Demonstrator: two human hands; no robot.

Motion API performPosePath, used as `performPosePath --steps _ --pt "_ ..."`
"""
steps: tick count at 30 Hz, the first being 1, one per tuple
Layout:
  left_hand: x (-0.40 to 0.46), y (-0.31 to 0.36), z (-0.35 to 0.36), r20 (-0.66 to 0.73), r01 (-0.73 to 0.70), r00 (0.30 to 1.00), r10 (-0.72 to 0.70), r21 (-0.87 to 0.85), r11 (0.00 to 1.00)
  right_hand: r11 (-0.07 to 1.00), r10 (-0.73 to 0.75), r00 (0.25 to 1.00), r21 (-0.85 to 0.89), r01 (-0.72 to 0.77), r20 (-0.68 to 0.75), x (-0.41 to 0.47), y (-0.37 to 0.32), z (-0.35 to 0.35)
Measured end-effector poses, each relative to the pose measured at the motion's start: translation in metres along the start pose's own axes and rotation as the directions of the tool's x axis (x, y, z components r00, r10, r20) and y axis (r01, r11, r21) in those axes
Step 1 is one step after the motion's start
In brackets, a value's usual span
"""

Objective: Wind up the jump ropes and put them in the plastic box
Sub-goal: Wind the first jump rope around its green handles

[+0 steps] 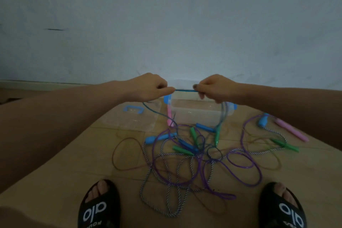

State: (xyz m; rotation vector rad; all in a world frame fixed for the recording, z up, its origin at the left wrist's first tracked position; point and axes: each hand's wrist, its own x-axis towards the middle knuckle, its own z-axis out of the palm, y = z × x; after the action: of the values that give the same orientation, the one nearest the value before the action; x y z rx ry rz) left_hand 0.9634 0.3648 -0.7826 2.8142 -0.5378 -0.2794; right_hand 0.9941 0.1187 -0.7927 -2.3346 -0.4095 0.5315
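Note:
My left hand (154,87) and my right hand (215,88) are both closed on a blue jump rope (185,90), pulled taut between them above the clear plastic box (196,114). The rope's ends hang down from each fist toward the floor. Below lies a tangle of jump ropes (185,164): purple, striped black-and-white and dark red cords with blue, green and pink handles. The box has blue clips and stands open by the wall.
The box's clear lid (133,116) with a blue handle lies on the floor left of the box. A pink handle (292,132) and a green handle (286,145) lie to the right. My feet in black slides (98,207) stand at the bottom.

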Motion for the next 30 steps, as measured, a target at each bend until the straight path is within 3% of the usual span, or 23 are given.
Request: performPosePath --steps 3,5,7,10,13,15,20,24,27,30 --pt "-0.011 -0.019 0.001 0.048 0.050 0.998 -0.051 0.015 0.999 0.945 0.137 0.989 -0.307 -0.113 0.056 -0.005 0.031 -0.018" --pt "-0.012 -0.022 0.001 0.048 0.067 0.997 -0.067 0.001 0.998 0.931 0.275 0.949 -0.288 -0.224 0.152 -0.009 0.043 -0.020" --pt "-0.008 -0.016 0.002 0.034 0.053 0.998 -0.051 -0.036 0.998 0.944 0.315 0.931 -0.156 -0.289 0.184 -0.006 0.044 -0.012" --pt "0.001 0.004 0.005 0.022 -0.007 1.000 0.009 -0.069 0.998 0.982 0.166 0.984 0.076 -0.171 0.069 0.003 0.019 0.005" --pt "0.010 0.026 0.008 0.043 -0.059 0.997 0.062 -0.051 0.997 0.873 0.069 0.984 0.467 -0.139 0.165 0.004 -0.017 0.020" --pt "0.012 0.032 0.008 0.051 -0.061 0.997 0.063 -0.054 0.997 0.782 0.032 0.969 0.598 -0.176 0.244 -0.003 -0.031 0.028" --pt "-0.001 0.007 0.001 0.048 -0.019 0.999 0.021 -0.038 0.999 0.948 0.065 0.989 0.302 -0.102 0.129 -0.004 -0.012 0.024" --pt "-0.020 -0.029 -0.006 0.141 0.062 0.985 -0.100 0.254 0.965 0.989 0.102 0.988 0.100 -0.113 0.112 -0.010 0.015 0.002" --pt "-0.026 -0.042 -0.011 0.156 0.196 0.947 -0.280 0.409 0.891 0.978 0.136 0.980 0.136 -0.156 0.144 -0.013 0.022 -0.007" --pt "-0.028 -0.042 -0.010 0.239 0.323 0.890 -0.388 0.268 0.908 0.950 0.116 0.977 0.266 -0.161 0.178 -0.011 0.016 -0.004"
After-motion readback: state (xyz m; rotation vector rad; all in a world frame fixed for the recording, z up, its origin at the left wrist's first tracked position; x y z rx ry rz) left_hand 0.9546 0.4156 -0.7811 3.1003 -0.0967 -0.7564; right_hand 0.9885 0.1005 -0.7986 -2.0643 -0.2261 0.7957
